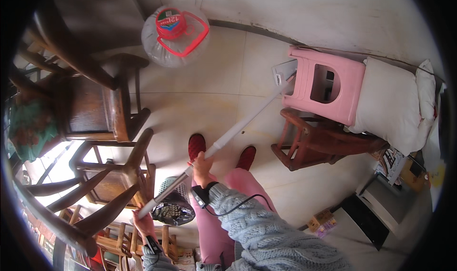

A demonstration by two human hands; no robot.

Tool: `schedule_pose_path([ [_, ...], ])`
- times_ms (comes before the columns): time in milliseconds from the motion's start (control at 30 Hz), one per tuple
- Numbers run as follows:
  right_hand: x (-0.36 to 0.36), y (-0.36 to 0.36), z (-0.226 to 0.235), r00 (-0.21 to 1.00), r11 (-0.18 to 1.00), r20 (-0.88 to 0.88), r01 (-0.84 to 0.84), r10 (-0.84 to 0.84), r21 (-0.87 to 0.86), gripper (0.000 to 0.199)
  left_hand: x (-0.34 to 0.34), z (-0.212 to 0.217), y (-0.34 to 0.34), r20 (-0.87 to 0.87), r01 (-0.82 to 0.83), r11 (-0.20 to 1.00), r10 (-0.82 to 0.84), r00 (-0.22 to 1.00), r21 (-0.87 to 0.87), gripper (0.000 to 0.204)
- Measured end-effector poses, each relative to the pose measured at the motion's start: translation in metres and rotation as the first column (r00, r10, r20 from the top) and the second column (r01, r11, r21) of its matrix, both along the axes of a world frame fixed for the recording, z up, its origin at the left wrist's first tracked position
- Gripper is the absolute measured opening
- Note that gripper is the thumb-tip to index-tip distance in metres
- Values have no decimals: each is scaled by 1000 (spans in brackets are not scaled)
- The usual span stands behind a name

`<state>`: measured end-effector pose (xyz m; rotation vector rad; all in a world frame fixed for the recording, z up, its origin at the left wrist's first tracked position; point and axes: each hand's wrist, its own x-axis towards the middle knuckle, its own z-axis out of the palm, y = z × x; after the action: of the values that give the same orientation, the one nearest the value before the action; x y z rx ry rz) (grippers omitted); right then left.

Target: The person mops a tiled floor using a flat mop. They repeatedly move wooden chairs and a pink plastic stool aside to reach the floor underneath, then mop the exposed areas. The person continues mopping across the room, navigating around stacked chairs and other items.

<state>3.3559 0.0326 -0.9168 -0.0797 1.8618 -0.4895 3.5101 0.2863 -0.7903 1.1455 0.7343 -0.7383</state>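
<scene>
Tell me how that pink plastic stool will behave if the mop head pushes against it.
The pink stool looks hollow, thin-walled plastic, so probably light and apt to slide on the smooth tiled floor. The white sack leaning against it may brace it. The mop head sits low, so tipping seems unlikely.

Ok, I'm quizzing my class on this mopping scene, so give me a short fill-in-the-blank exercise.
1. Both hands hold the mop handle; the right hand sits ____ up it than the left hand.
2. The mop head lies beside a ____ plastic stool.
3. The water jug has a ____ handle.

Missing words: higher; pink; red
</scene>
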Motion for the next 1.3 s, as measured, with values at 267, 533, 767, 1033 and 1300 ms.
schedule_pose_path([
  [267, -19, -36, -8, 996, 994, 48, 84, -81, -69, 21, -7, -3, -33, 26, 137, 986, -135, 991, -90, 20],
  [533, -21, -46, 27, 982, 992, 175, 86, -69, -89, 28, -9, 40, -48, 101, 147, 987, -139, 985, -70, 17],
  [767, -14, -31, -1, 980, 990, 198, 27, 1, -136, 26, -2, -37, -10, 54, 54, 984, -45, 998, -172, 15],
  [1033, -73, -19, -45, 998, 993, -58, 20, -26, -112, 44, -61, -51, 62, 11, -6, 1000, 6, 1000, 1, 14],
  [1300, -111, -66, -47, 963, 992, -244, -123, 113, -27, 37, -81, -24, 88, 1, 28, 983, -28, 1000, 179, 14],
])
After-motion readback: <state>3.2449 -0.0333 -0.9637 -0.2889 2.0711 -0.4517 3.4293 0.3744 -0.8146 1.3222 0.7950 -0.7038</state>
